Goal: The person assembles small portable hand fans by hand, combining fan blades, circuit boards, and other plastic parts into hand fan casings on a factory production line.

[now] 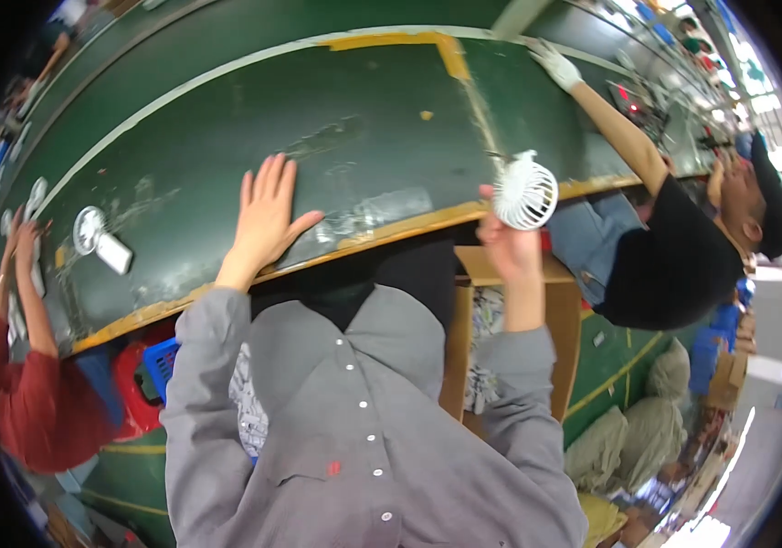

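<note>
My left hand (267,212) lies flat on the green worktable (382,119) near its front edge, fingers stretched out and thumb spread, with nothing in it. My right hand (512,248) is raised over the table's front edge at the right. Its fingers are closed around the lower side of a white, round, slatted fan guard (526,194). Whether a fan body sits behind the slats, I cannot tell. On the table to the left of my left hand rests a small white handheld fan (89,230) with its handle toward me.
A co-worker in red (53,402) handles white parts at the far left. Another in black (674,260) reaches a gloved hand (555,66) over the table at right. An open cardboard box (560,342) with small parts stands below my right hand. A blue basket (161,361) sits at left.
</note>
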Demonstrator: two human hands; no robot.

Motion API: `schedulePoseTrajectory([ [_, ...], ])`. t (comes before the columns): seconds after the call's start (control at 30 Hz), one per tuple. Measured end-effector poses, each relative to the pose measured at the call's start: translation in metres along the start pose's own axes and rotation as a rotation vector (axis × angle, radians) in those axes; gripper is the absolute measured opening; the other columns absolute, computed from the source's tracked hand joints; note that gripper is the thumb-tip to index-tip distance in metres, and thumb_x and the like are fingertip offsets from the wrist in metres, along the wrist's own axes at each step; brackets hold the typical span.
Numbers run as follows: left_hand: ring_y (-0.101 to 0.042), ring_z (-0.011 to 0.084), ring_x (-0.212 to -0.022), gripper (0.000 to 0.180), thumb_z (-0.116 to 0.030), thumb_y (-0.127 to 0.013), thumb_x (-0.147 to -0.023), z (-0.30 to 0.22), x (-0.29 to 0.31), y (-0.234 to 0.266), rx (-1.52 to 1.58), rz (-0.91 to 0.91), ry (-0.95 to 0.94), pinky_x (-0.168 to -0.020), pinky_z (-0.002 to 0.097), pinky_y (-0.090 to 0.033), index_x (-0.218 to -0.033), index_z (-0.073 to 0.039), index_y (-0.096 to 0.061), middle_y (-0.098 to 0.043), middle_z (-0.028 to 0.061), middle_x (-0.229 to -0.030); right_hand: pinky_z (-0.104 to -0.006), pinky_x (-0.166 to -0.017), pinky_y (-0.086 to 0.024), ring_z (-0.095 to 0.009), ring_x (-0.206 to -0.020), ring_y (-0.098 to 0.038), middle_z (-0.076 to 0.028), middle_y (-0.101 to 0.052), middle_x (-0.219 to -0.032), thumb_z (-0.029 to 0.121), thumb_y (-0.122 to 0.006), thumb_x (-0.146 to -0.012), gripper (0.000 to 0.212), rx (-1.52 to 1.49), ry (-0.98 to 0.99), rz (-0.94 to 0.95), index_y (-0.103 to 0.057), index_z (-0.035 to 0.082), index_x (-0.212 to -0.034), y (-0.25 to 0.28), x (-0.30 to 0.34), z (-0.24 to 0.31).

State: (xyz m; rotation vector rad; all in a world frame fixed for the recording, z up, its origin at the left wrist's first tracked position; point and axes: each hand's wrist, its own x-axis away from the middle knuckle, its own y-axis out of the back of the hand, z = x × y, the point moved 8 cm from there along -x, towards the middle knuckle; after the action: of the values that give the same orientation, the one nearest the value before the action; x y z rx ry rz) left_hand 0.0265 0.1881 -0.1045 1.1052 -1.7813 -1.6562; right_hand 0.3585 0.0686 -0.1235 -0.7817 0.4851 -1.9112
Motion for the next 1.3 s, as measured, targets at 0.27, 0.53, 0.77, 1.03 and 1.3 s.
schedulePoseTrajectory([
  [0.27, -0.03, 0.0336, -0.14, 0.083, -0.058, -0.056, -0.087, 0.067, -0.103, -0.001, -0.122, -0.167, -0.034, -0.114, 0.0517, -0.024, -0.145, -0.002, -0.035, -0.036, 0.0188, -0.149, -0.0236, -0.045, -0.044, -0.012, -0.053, -0.059, -0.01, -0.067, -0.074, 0.024, -0.052, -0.097, 0.027, 0.715, 0.243, -0.457, -0.06, -0.001, -0.102, 0.138, -0.115, 0.114],
  [0.53, -0.043, 0.035, -0.132, 0.066, -0.034, -0.068, -0.08, -0.056, -0.021, 0.007, 0.223, 0.213, -0.725, -0.114, 0.0501, -0.029, -0.132, 0.0, -0.046, -0.047, 0.0196, -0.139, -0.0316, -0.085, -0.046, -0.018, -0.094, -0.057, -0.012, -0.06, -0.105, 0.018, -0.056, -0.096, 0.04, 1.001, 0.711, -0.396, -0.047, -0.002, -0.13, 0.051, -0.075, 0.07],
  [0.77, -0.029, 0.0352, -0.141, 0.081, -0.06, -0.057, -0.083, 0.008, -0.066, -0.017, 0.141, 0.209, -0.713, -0.117, 0.05, -0.02, -0.141, -0.005, -0.043, -0.036, 0.0183, -0.15, -0.0417, -0.099, -0.039, -0.033, -0.111, -0.051, -0.017, -0.056, -0.115, 0.013, -0.059, -0.088, 0.04, 1.254, 0.781, -0.071, -0.05, -0.002, -0.124, -0.075, -0.023, -0.029],
  [1.03, -0.035, 0.0373, -0.136, 0.068, -0.04, -0.061, -0.087, 0.123, -0.139, 0.063, -0.312, -0.211, -0.038, -0.111, 0.0497, -0.03, -0.139, -0.002, -0.04, -0.037, 0.0205, -0.148, -0.0455, -0.097, -0.04, -0.037, -0.111, -0.052, -0.018, -0.058, -0.115, 0.018, -0.062, -0.085, 0.039, 1.551, 0.912, -0.089, -0.054, 0.0, -0.119, -0.089, -0.023, -0.04],
  [1.3, -0.041, 0.0384, -0.13, 0.073, -0.041, -0.068, -0.082, 0.276, 0.081, 0.087, -0.351, -0.222, 0.654, -0.102, 0.053, -0.037, -0.136, 0.0, -0.042, -0.041, 0.0225, -0.142, -0.0443, -0.098, -0.039, -0.035, -0.113, -0.051, -0.016, -0.058, -0.116, 0.02, -0.06, -0.088, 0.034, 1.555, 0.881, -0.096, -0.057, 0.001, -0.116, -0.096, -0.024, -0.043],
])
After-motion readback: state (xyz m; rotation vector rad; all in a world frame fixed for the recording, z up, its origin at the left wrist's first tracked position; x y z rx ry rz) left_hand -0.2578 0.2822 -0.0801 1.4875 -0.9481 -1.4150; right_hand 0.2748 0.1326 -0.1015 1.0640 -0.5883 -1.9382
